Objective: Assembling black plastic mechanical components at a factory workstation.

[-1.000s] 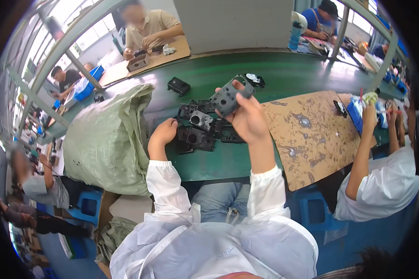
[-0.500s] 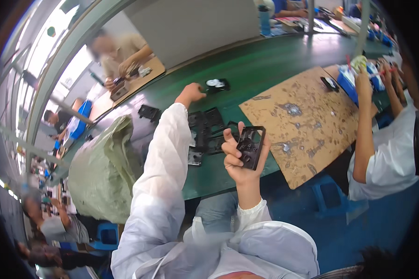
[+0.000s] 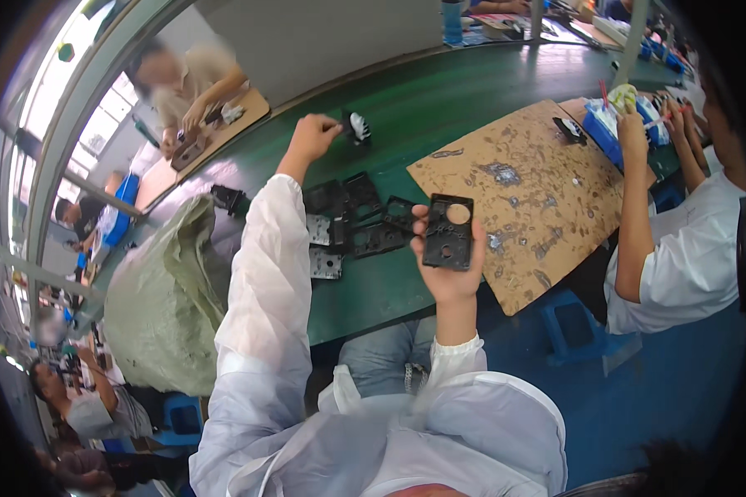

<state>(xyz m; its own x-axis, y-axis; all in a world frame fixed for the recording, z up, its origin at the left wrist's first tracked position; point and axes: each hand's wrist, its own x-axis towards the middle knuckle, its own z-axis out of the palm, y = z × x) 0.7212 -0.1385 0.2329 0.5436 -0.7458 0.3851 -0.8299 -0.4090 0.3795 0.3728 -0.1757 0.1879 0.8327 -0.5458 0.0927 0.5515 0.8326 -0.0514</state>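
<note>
My left hand [image 3: 313,137] reaches far over the green bench, with thumb and fingers pinched on the edge of a small black part carrying white material [image 3: 358,127]. That part is tilted up; its exact kind is too small to tell. Nearer to me, my right hand [image 3: 452,286] grips a black rectangular plastic housing [image 3: 448,248], which has a large round opening and a smaller hole. Left of it, several similar black housings [image 3: 360,197] lie on the bench, and silvery plates [image 3: 325,263] show at their near side.
A stained cardboard sheet [image 3: 522,215] covers the bench to the right, with a black part [image 3: 569,129] on it. A green sack [image 3: 162,306] bulges at the left, near another black piece [image 3: 228,200]. Co-workers sit on both sides; a blue stool [image 3: 580,327] stands lower right.
The black part with white material has gone from lying flat to tilted up at my left fingers. My right hand has turned the housing more upright and face-on. The whole view has shifted slightly.
</note>
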